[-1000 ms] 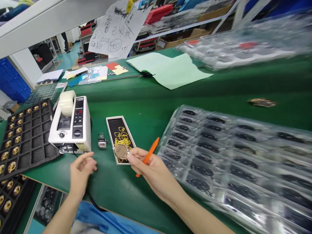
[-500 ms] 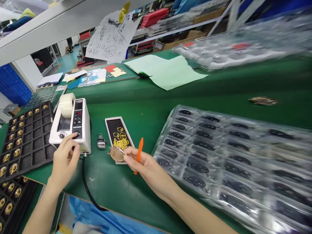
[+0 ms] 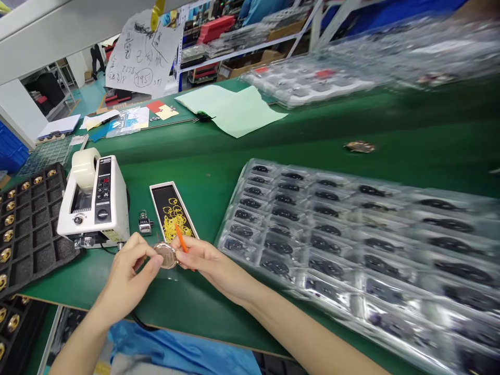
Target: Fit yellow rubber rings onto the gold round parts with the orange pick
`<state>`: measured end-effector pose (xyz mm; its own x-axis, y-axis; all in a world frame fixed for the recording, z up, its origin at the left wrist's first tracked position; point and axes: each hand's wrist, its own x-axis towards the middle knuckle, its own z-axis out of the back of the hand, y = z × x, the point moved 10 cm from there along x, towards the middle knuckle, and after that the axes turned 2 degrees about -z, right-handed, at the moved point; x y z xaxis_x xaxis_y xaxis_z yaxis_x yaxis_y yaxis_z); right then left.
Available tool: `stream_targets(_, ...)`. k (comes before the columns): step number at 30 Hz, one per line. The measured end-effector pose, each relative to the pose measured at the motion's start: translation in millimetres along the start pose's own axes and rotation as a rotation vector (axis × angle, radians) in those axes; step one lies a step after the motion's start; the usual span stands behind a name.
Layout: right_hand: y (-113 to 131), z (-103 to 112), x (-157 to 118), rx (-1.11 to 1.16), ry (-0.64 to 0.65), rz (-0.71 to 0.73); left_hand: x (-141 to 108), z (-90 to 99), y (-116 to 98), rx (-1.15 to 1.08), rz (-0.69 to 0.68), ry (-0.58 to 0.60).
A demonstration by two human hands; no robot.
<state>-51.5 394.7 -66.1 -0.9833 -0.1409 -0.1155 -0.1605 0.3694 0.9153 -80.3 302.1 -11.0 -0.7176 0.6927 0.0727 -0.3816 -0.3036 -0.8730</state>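
A round bronze-coloured medallion (image 3: 166, 255) sits between my hands, its face turned up and slightly blurred. My left hand (image 3: 130, 271) pinches its left edge between finger and thumb. My right hand (image 3: 207, 263) grips its right side and also holds an orange pen (image 3: 182, 240), tip upward. Just behind the medallion lies an open white-rimmed box with a black lining (image 3: 172, 212), holding a tangle of thin yellow loops. A small metal tally counter (image 3: 145, 223) stands to its left.
A white tape dispenser (image 3: 94, 200) stands left of my hands, beside a black foam tray of gold round pieces (image 3: 29, 229). A large clear blister tray of black parts (image 3: 332, 245) lies right on the green bench mat (image 3: 297, 151), with papers and another tray beyond.
My left hand has moved off the dispenser and onto the medallion. The pen now tips toward the box, and the whole view has shifted, so the bench items appear further left.
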Motion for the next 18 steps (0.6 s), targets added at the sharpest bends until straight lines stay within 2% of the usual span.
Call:
stream_targets(7, -0.3, -2.5, -1.6, -0.006, 0.010, -0.009, 1.6, 2.0, 4.9, 0.030, 0.035, -0.037)
stream_targets(18, -1.9, -1.1, -0.2, -0.029, 0.002, -0.016, -0.2, 1.0, 3.0, 0.168, -0.010, -0.081)
